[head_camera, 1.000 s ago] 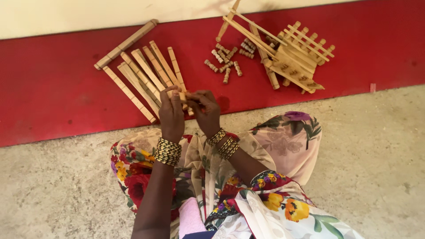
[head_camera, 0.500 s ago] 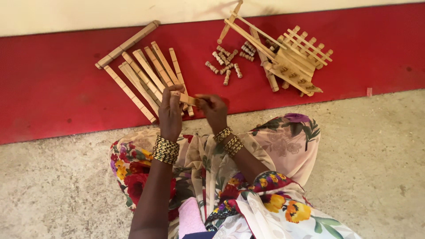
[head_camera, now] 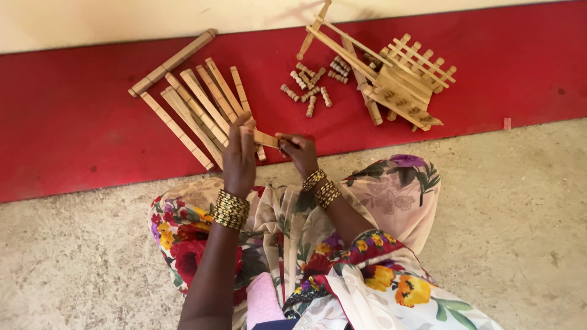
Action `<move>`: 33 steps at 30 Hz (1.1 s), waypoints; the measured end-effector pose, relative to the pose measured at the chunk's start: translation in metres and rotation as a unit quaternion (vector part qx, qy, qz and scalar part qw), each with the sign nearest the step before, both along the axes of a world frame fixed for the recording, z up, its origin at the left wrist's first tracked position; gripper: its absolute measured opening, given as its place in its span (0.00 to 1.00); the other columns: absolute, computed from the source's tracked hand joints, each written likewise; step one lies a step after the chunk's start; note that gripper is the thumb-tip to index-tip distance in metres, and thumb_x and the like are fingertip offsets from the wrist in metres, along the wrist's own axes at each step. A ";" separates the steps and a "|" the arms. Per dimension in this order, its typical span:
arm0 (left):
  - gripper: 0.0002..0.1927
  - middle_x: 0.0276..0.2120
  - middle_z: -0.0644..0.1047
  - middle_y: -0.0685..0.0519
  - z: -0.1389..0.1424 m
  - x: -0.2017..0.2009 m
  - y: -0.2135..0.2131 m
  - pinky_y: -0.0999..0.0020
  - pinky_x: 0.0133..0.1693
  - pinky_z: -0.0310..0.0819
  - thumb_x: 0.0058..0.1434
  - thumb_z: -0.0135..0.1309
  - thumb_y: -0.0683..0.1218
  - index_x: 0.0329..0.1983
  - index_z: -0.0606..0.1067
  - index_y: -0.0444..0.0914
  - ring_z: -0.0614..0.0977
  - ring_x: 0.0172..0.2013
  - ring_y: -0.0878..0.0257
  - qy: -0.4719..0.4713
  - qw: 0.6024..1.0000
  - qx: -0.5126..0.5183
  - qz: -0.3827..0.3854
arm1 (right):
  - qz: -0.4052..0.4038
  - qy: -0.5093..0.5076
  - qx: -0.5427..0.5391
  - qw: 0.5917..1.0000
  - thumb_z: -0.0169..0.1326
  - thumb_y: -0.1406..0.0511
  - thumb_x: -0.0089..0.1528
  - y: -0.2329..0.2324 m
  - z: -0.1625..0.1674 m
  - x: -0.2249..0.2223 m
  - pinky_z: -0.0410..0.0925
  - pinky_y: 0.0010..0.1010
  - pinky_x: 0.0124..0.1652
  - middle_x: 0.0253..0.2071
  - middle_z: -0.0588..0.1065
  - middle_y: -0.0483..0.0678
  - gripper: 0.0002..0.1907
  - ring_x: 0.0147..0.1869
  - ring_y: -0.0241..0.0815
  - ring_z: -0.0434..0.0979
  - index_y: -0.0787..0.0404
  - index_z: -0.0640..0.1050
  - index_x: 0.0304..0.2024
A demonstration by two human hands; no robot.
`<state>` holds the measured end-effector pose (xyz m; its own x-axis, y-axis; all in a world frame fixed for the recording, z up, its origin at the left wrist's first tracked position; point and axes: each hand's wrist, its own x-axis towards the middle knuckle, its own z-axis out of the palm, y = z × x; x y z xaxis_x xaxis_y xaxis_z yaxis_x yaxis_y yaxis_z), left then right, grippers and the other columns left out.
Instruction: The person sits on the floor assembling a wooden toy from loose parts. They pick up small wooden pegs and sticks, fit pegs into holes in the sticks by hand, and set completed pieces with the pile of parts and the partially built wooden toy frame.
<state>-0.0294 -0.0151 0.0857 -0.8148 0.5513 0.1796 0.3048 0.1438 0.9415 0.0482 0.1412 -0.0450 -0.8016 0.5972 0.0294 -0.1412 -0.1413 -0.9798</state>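
Head view: red mat [head_camera: 73, 122] on floor, far side. Left on mat: one long bar [head_camera: 173, 62], about seven notched slats [head_camera: 202, 104]. Right: one half-built slat frame [head_camera: 397, 79], dozen-odd small pegs [head_camera: 312, 85]. Both hands, left hand [head_camera: 239, 156] and right hand [head_camera: 299, 150], fingers closed on short wooden strip [head_camera: 264, 139] between them, near mat edge. Strip probably light, stiff, thin; best gripped at ends.

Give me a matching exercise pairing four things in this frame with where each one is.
Things:
1. short flat wooden piece
2. small turned wooden pegs
3. long notched wooden slats
4. part-built wooden lattice frame

Places:
A. far right on the red strip
B. fanned out left of the hands
C. between both hands
D. scattered between slats and frame

Pairs: 1-C, 2-D, 3-B, 4-A
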 end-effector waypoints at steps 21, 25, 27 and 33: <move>0.13 0.43 0.80 0.45 -0.001 -0.003 -0.016 0.66 0.37 0.84 0.73 0.51 0.45 0.56 0.77 0.35 0.83 0.38 0.60 0.168 0.984 0.011 0.057 | -0.015 0.081 0.099 0.992 0.55 0.71 0.67 -0.039 0.085 0.002 0.79 0.28 0.46 0.52 0.74 0.51 0.10 0.48 0.39 0.84 0.67 0.79 0.51; 0.13 0.45 0.77 0.46 0.002 0.003 -0.009 0.69 0.37 0.85 0.70 0.55 0.45 0.57 0.78 0.40 0.80 0.42 0.62 0.165 0.984 0.034 0.058 | -0.028 0.117 0.232 0.965 0.55 0.69 0.70 -0.044 0.106 0.000 0.81 0.26 0.48 0.54 0.74 0.50 0.11 0.52 0.38 0.81 0.67 0.79 0.53; 0.14 0.42 0.78 0.49 0.002 0.005 -0.008 0.71 0.34 0.84 0.67 0.58 0.46 0.56 0.79 0.41 0.79 0.40 0.63 0.141 0.986 0.028 0.088 | -0.028 0.090 0.231 0.968 0.55 0.70 0.69 -0.039 0.095 0.001 0.80 0.24 0.43 0.53 0.75 0.50 0.11 0.45 0.36 0.81 0.67 0.79 0.52; 0.16 0.39 0.79 0.49 0.006 0.011 -0.019 0.73 0.34 0.83 0.65 0.64 0.47 0.53 0.81 0.38 0.82 0.40 0.64 0.078 0.989 0.052 0.116 | -0.013 -0.038 0.082 0.996 0.52 0.73 0.67 -0.007 0.016 0.006 0.77 0.25 0.41 0.42 0.80 0.50 0.11 0.39 0.35 0.81 0.68 0.80 0.51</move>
<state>-0.0189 -0.0336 0.0912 -0.8746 0.3255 0.3593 0.4183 0.1320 0.8987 0.0539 0.1342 -0.0287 -0.7893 0.6103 0.0680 -0.0676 0.0237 -0.9974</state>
